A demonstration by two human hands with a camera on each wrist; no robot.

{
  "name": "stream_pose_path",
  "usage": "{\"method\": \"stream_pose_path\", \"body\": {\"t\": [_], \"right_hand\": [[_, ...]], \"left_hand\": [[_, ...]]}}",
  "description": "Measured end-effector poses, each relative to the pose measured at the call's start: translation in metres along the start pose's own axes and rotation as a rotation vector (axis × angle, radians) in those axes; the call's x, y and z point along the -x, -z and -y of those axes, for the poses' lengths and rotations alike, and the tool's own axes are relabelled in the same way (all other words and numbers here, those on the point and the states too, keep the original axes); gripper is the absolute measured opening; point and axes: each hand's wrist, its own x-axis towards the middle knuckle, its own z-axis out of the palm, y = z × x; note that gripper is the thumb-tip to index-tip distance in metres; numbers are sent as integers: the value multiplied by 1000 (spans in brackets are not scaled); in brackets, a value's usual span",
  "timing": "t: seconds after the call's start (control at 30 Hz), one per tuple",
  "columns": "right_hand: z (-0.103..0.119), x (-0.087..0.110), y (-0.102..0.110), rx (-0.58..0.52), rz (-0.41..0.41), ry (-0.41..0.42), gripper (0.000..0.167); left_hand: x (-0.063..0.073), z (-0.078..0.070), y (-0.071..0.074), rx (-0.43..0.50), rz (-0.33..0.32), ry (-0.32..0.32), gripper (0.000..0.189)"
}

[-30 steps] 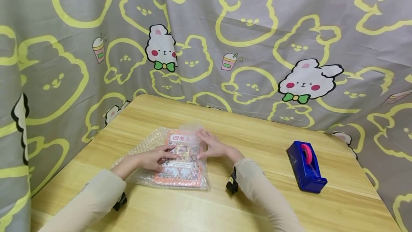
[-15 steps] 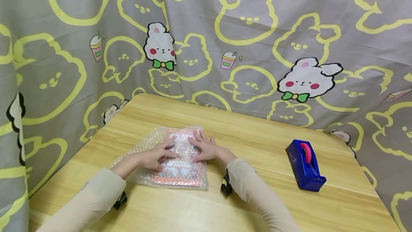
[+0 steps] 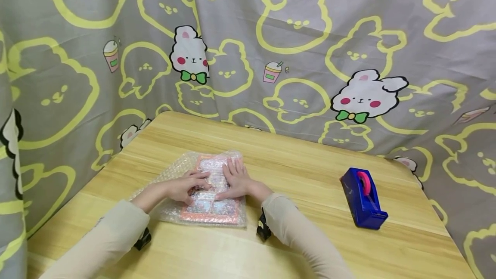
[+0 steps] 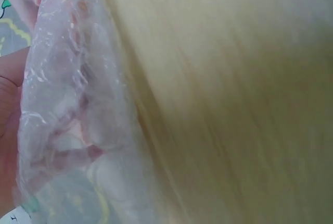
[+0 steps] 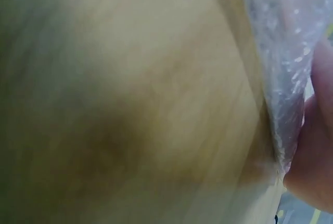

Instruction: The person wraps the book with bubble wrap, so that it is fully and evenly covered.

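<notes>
Bubble wrap (image 3: 170,173) lies on the bench (image 3: 302,175), its loose side fanning out beneath the left hand (image 3: 184,187), whose spread fingers rest on it, presumably to steady the layers over the enclosed book (image 3: 209,217) (its orange-red border shows through). The right hand (image 3: 235,181), also spread and gripping nothing, lies over the book's right side, apparently to flatten the wrap; farther right, a blue dispenser (image 3: 364,208) holds a pink-ringed tape roll (image 3: 364,183), probably set aside for elbow room.

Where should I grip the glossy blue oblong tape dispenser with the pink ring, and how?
I'd come from above with the right hand, the nearer one, and grip the tape dispenser across its long sides: it stands upright, narrow across, with the pink ring on top.
</notes>
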Motion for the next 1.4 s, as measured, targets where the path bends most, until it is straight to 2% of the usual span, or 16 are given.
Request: {"method": "stream_pose_path", "body": {"t": [0.33, 0.47, 0.6, 0.7, 0.8, 0.9, 1.1, 1.23, 1.4], "right_hand": [[0, 0, -4, 39, 1, -17, 106], [2, 1, -4, 35, 1, -21, 108], [2, 1, -5, 33, -2, -17, 109], [1, 1, -5, 28, -3, -13, 109], [1, 2, -4, 29, -4, -12, 108], [1, 3, -2, 27, -2, -10, 108], [0, 5, -2, 6, -1, -5, 108], [-1, 3, -2, 7, 1, -8, 108], [-1, 3, -3, 2, -2, -8, 108]], "left_hand": [[5, -3, 1, -29, 20, -2, 62], [12, -5, 2, 12, 23, 4, 63], [25, -3, 2, 73, -5, 12, 68], [34, 0, 3, 99, -55, 25, 69], [43, 5, 5, 86, -111, 75, 67], [52, 11, 7, 75, -155, 153, 65], [67, 21, 9, 63, -201, 303, 64], [74, 24, 10, 36, -215, 333, 64], [74, 27, 10, 29, -266, 317, 63]]}}
